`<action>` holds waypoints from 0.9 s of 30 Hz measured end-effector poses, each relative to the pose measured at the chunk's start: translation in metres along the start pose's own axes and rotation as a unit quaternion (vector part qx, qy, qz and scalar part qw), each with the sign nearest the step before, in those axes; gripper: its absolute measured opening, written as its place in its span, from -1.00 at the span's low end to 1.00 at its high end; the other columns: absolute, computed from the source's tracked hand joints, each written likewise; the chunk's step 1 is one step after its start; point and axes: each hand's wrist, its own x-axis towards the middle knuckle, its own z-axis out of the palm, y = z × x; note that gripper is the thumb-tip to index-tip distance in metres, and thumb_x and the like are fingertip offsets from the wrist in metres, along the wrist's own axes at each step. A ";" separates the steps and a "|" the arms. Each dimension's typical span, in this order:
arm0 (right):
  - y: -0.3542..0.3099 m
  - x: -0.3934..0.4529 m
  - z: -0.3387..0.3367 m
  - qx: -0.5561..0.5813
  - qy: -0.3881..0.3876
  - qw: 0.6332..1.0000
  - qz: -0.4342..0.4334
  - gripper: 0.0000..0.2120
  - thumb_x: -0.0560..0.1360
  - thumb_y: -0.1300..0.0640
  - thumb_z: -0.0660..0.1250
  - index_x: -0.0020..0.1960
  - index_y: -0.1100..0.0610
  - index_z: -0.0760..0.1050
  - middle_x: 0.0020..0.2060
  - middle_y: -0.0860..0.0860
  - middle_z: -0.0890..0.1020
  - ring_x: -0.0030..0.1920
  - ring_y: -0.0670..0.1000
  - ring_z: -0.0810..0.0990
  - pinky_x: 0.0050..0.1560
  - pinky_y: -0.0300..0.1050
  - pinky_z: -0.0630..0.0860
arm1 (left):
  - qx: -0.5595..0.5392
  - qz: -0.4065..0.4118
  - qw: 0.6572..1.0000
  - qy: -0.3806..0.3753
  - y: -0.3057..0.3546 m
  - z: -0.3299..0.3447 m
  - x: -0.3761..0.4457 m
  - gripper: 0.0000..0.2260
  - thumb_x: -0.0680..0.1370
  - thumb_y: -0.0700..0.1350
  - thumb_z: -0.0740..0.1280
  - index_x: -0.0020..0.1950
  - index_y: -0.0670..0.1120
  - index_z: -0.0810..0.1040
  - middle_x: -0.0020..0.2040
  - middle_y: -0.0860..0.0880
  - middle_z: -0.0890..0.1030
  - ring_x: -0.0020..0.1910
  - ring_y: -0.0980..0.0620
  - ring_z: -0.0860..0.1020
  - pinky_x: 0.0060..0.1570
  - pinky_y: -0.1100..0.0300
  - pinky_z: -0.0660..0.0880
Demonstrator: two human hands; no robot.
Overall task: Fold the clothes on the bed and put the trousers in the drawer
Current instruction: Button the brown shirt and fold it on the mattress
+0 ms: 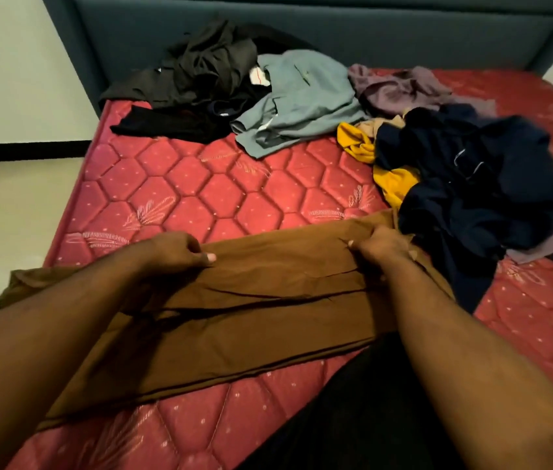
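Brown trousers (234, 320) lie stretched across the near edge of the red quilted mattress (220, 195), folded lengthwise, with one end hanging off the left side. My left hand (176, 249) pinches the far edge of the brown cloth near its middle. My right hand (381, 245) grips the same far edge further right, close to the navy pile. Unfolded clothes lie further back: a dark grey and black heap (197, 83), a grey-blue shirt (298, 103), a mauve garment (400, 89), a navy garment (471, 184) and a yellow one (393, 184).
A dark blue-grey padded headboard (302, 25) stands behind the mattress. Pale floor (14, 215) and a white wall with a black skirting strip lie to the left. My dark-clothed leg (370, 418) presses against the bed's near edge. No drawer is in view.
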 end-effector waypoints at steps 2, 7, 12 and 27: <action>-0.001 0.010 -0.001 0.042 -0.042 0.998 0.026 -0.50 0.37 -0.10 0.51 0.14 0.22 0.53 0.02 0.15 0.62 -0.04 0.17 0.63 -0.13 -0.09 0.53 | 0.002 -0.001 1.000 -0.007 0.013 0.011 0.012 -0.64 0.54 0.12 0.38 0.14 -0.14 0.55 0.00 -0.09 0.61 -0.04 -0.06 0.59 -0.06 0.13 0.53; -0.003 0.029 -0.007 0.146 0.033 0.988 -0.025 -0.71 0.41 0.06 0.48 0.09 0.08 0.55 0.07 0.17 0.63 0.05 0.23 0.60 0.04 0.09 0.57 | -0.037 0.052 0.998 0.025 0.022 0.025 0.038 -0.82 0.52 -0.05 0.44 -0.08 -0.14 0.55 -0.15 -0.10 0.62 -0.09 -0.11 0.60 -0.15 0.15 0.48; -0.002 0.038 -0.001 0.065 0.009 0.998 -0.025 -0.40 0.51 -0.11 0.33 0.43 0.14 0.24 0.35 0.21 0.42 0.33 0.27 0.42 0.26 0.08 0.37 | -0.003 0.059 0.983 0.172 0.023 0.045 0.054 -0.87 0.58 0.00 0.33 -0.09 0.01 0.42 -0.14 -0.01 0.57 -0.07 -0.08 0.56 -0.08 0.09 0.40; 0.013 0.020 0.007 -0.046 0.078 0.995 -0.039 -0.57 0.58 -0.02 0.24 0.39 0.08 0.26 0.31 0.22 0.40 0.27 0.33 0.41 0.20 0.21 0.40 | 0.231 0.092 0.960 0.128 0.000 0.088 0.023 -0.29 0.41 0.47 -0.37 0.55 0.31 -0.12 0.61 0.08 -0.19 0.57 -0.05 -0.25 0.35 -0.41 -0.33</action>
